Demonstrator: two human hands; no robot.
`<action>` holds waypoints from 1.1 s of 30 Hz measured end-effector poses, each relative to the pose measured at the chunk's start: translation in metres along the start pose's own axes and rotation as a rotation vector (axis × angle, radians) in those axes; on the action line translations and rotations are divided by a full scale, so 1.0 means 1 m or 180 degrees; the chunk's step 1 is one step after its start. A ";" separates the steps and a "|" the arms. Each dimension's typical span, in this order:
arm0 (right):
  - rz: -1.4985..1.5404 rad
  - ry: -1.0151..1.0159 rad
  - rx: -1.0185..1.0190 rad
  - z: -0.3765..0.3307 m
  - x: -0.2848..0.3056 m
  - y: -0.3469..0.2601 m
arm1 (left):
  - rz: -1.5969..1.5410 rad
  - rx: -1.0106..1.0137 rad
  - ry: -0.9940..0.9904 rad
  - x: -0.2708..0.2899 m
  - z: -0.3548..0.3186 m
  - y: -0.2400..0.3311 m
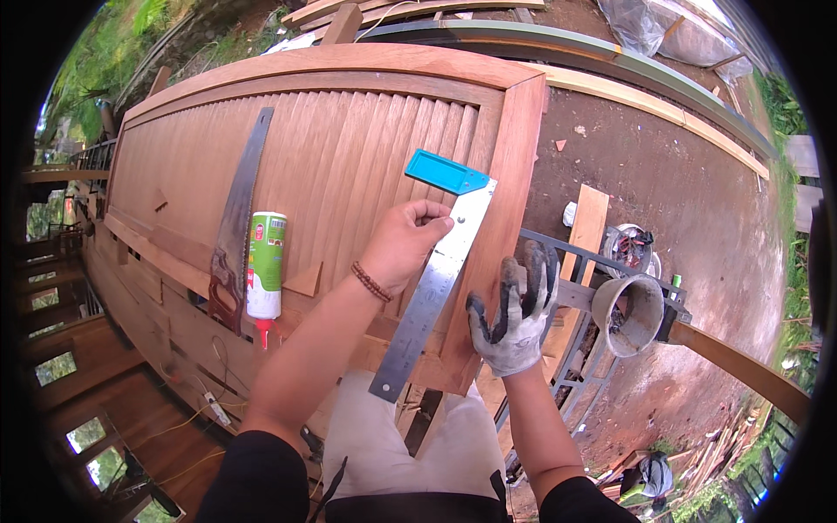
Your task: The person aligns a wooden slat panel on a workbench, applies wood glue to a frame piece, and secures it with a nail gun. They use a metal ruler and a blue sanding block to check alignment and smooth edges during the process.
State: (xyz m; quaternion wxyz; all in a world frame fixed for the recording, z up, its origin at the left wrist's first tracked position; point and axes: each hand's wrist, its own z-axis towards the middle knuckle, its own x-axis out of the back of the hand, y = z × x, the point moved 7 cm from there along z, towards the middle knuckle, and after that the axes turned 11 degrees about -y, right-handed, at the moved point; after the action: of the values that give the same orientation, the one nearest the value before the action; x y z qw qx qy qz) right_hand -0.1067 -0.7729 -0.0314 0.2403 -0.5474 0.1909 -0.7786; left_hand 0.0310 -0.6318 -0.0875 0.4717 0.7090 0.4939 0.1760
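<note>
A try square with a turquoise handle (436,171) and a long steel blade (436,283) lies along the right end of a wooden louvred panel (516,131). My bare left hand (397,244), with a beaded bracelet at the wrist, is closed with thumb and forefinger at the blade's left edge, below the turquoise handle. A grey-and-black work glove covers my right hand (516,314). Its fingers are stretched out and somewhat apart, resting against the panel's right edge beside the blade.
Left of my left arm, a handsaw (240,213) and a green-and-white glue bottle (266,266) with a red tip lie on the panel. A small wood wedge (305,279) is close by. To the right stand a grey bucket (629,315) and a metal frame (571,248); planks (663,109) lie beyond.
</note>
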 end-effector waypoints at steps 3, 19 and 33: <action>-0.0022 -0.0564 0.0567 0.012 -0.007 -0.034 | -0.0791 0.0644 -0.0497 -0.005 -0.050 -0.032; 0.3730 -0.1364 -0.2180 -0.027 -0.065 -0.008 | 0.3281 -0.1030 -0.0173 -0.010 -0.140 -0.013; 0.1249 -0.0141 -0.1962 -0.093 -0.028 0.039 | 0.3499 -0.0912 0.0420 0.000 -0.134 -0.088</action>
State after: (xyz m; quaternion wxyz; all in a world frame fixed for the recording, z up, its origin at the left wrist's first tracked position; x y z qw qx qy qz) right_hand -0.1803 -0.7849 -0.1054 0.2129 -0.5638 0.5126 -0.6115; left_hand -0.1120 -0.5599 -0.0952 0.3704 0.7781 0.0521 0.5046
